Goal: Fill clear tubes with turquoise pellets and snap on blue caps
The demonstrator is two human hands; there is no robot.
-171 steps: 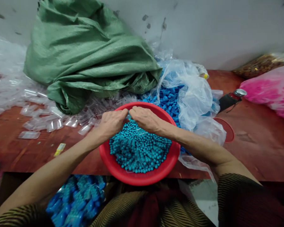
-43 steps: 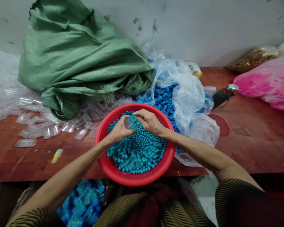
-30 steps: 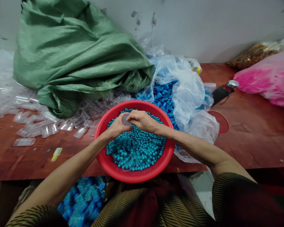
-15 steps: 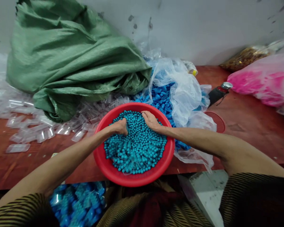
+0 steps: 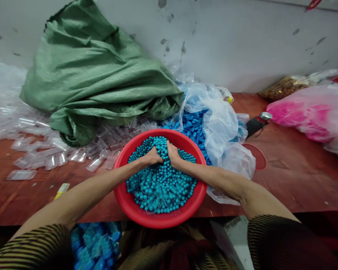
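A red plastic basin (image 5: 197, 204) holds a heap of small round turquoise beads (image 5: 160, 180). Among the beads nearest me lie some clear plastic pieces, partly buried. My left hand (image 5: 153, 156) reaches into the far half of the heap from the left, its fingers largely sunk in the beads. Facing it from the right, my right hand (image 5: 173, 154) presses into the same heap, with most of its fingers hidden too. A narrow band of beads shows between the two hands. How far either hand is closed stays hidden.
Clear plastic cases (image 5: 55, 159) lie loose on the left of the red tabletop (image 5: 298, 183). A green sack (image 5: 109, 82) leans behind them. Blue pieces (image 5: 193, 123) spill from a plastic bag (image 5: 222, 116). A dark bottle (image 5: 256, 125) and pink-filled bag (image 5: 301, 112) are rightward.
Both hands have come closer together and sunk into the beads. The right hand lay flatter on the heap before. The view has also shifted a little.
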